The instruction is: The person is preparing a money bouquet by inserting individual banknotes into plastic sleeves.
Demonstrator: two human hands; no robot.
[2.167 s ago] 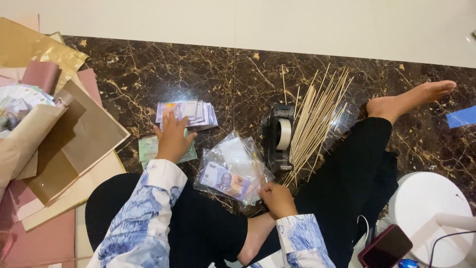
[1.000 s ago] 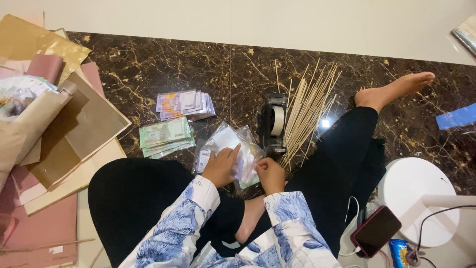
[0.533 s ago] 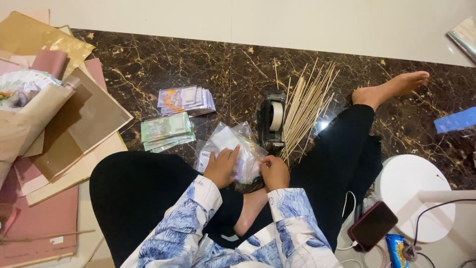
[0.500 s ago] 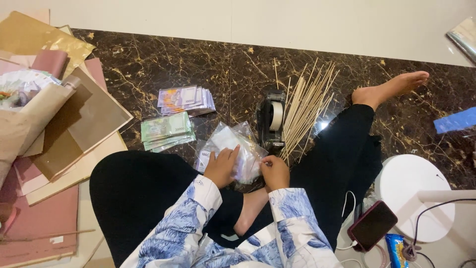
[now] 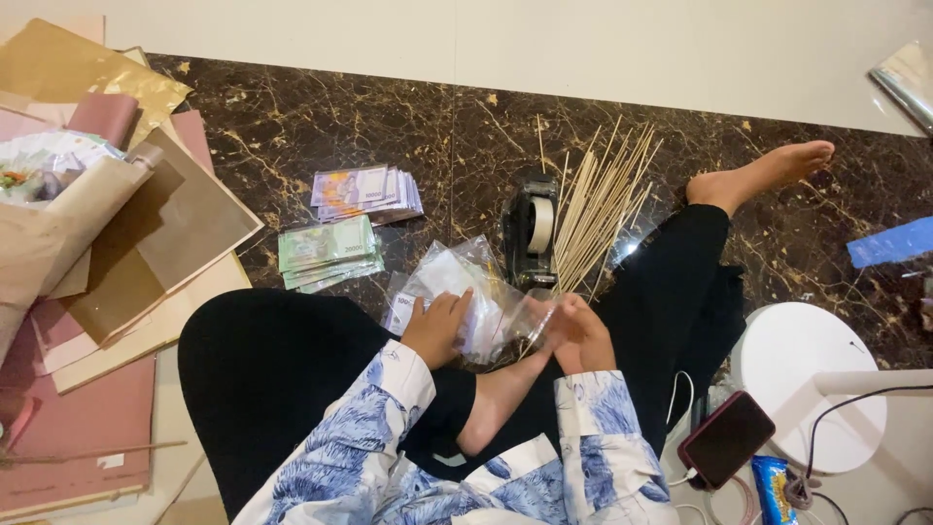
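Observation:
I sit cross-legged on a dark marble floor. My left hand (image 5: 437, 326) rests on a pile of clear plastic sleeves (image 5: 457, 282) with banknotes inside, fingers spread over one sleeve. My right hand (image 5: 578, 331) pinches the edge of a clear sleeve just right of the pile. A stack of green banknotes (image 5: 328, 251) lies left of the pile, and a stack of purple banknotes (image 5: 364, 192) lies beyond it.
A black tape dispenser (image 5: 533, 231) stands beside a bundle of thin wooden sticks (image 5: 603, 204). Brown and pink paper sheets (image 5: 146, 243) and a wrapped bouquet (image 5: 49, 194) lie at left. A white round lamp base (image 5: 812, 384), phone (image 5: 727, 437) and blue paper (image 5: 889, 241) are at right.
My left hand came back from the banknote stacks to the pile of plastic sleeves. Both hands now work at the pile. Little has moved in the last half second.

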